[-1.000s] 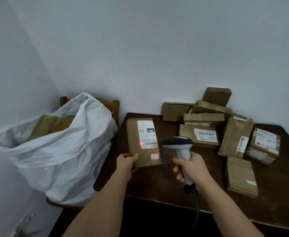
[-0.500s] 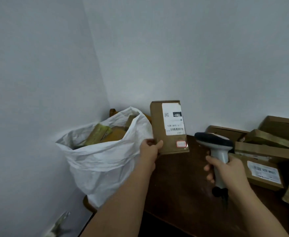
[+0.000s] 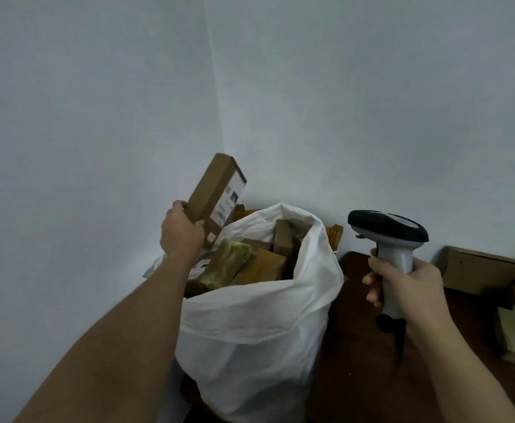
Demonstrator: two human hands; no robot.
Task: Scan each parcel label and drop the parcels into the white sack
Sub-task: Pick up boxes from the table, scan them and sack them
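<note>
While your left hand [image 3: 182, 232] grips the lower end of a brown cardboard parcel [image 3: 216, 195], fingers and thumb curled round it, the parcel tilts up and to the right above the left rim of the white sack [image 3: 259, 325], its white label [image 3: 230, 199] on the side facing right. The sack stands open just left of the dark wooden table [image 3: 357, 346], with several brown and yellowish parcels [image 3: 241, 264] piled inside. Further right, your right hand [image 3: 408, 288] is wrapped round the grey handle of the barcode scanner [image 3: 390, 239], held upright above the table, its black head pointing left. More cardboard boxes [image 3: 488, 273] sit at the table's right edge.
</note>
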